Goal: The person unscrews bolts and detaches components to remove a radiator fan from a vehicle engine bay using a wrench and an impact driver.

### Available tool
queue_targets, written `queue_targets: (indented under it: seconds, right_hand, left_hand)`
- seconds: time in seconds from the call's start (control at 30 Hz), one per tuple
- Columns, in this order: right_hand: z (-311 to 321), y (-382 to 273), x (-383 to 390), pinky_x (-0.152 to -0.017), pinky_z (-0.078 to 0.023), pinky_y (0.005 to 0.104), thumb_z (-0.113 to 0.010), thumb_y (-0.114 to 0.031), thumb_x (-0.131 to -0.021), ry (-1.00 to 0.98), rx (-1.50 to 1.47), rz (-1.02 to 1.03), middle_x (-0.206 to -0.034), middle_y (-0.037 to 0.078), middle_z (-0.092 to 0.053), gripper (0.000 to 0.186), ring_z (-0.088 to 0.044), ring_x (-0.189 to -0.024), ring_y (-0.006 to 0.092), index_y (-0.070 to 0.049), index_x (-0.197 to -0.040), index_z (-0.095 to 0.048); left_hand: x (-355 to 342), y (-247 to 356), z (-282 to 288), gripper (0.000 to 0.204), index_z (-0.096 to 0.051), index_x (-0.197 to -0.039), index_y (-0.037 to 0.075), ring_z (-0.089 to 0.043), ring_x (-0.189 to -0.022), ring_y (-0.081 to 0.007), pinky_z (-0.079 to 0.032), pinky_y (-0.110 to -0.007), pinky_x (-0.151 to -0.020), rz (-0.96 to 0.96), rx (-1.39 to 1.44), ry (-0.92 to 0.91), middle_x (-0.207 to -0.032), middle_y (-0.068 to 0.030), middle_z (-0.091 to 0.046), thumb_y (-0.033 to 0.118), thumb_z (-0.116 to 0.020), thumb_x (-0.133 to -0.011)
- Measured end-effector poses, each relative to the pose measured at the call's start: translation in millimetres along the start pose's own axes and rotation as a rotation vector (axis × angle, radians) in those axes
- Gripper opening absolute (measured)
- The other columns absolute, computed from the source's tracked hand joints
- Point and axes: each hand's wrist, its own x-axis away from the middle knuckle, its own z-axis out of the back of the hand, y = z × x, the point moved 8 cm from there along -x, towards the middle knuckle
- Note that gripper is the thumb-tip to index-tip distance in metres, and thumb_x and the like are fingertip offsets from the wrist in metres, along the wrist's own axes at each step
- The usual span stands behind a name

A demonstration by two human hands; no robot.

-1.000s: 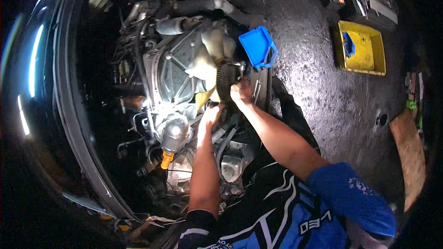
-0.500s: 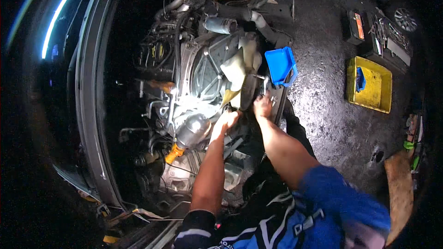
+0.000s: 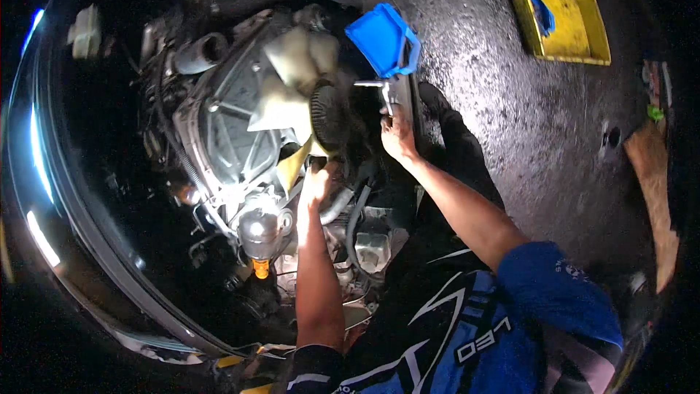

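My left hand (image 3: 316, 181) is closed at the lower edge of a pale cooling fan (image 3: 284, 113), beside its yellowish blade; its fingertips are partly hidden. The dark ribbed hub (image 3: 329, 118) of the fan faces right. To the right of it, my right hand (image 3: 398, 136) grips a shiny metal T-handle wrench (image 3: 391, 91), its crossbar pointing left. A blue plastic bin (image 3: 380, 38) lies just beyond that hand. Behind the fan sits a large round ribbed shroud (image 3: 237, 113).
A work lamp (image 3: 260, 232) with an orange end lies at the lower left of the engine bay. Hoses and a metal pipe (image 3: 200, 55) surround the shroud. On the dark wet floor stands a yellow bin (image 3: 569, 25) holding a blue piece. Cardboard (image 3: 654, 190) lies far right.
The view has swung, so the engine bay and bins sit further left and higher. My left hand stays at the fan, and my right hand still holds the wrench near the blue bin.
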Motion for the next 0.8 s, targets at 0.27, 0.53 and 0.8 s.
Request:
queue_targets:
  seconds: [0.27,0.53,0.8]
  right_hand:
    - [-32,33,9,-0.065,-0.046,0.0396,-0.054,-0.018,-0.088,-0.215,0.116,-0.22,-0.083,0.015,-0.06,0.023,-0.06,-0.072,0.0321,-0.009,-0.109,-0.05]
    - [-53,45,21,-0.06,-0.047,0.0422,-0.047,-0.015,-0.087,-0.331,0.276,-0.141,-0.084,0.019,-0.06,0.027,-0.057,-0.065,0.0318,0.005,-0.105,-0.051]
    - [-51,32,59,-0.059,-0.048,0.0433,-0.053,-0.012,-0.082,-0.265,0.334,0.089,-0.083,0.022,-0.06,0.038,-0.059,-0.065,0.034,0.006,-0.115,-0.046]
  left_hand:
    - [15,45,-24,0.029,-0.063,-0.101,-0.002,-0.056,-0.084,-0.0176,-0.045,-0.031,-0.079,-0.112,-0.223,0.065,-0.094,-0.0064,-0.065,0.019,-0.053,-0.083]
    - [-3,31,-21,0.035,-0.062,-0.108,-0.004,-0.054,-0.099,-0.0187,-0.04,-0.031,-0.09,-0.116,-0.285,0.029,-0.106,-0.0096,-0.062,0.021,-0.054,-0.084]
    - [-6,21,-9,0.042,-0.054,-0.118,-0.005,-0.054,-0.099,-0.0216,-0.04,-0.032,-0.091,-0.058,-0.339,0.138,-0.109,-0.0107,-0.061,0.021,-0.054,-0.086]
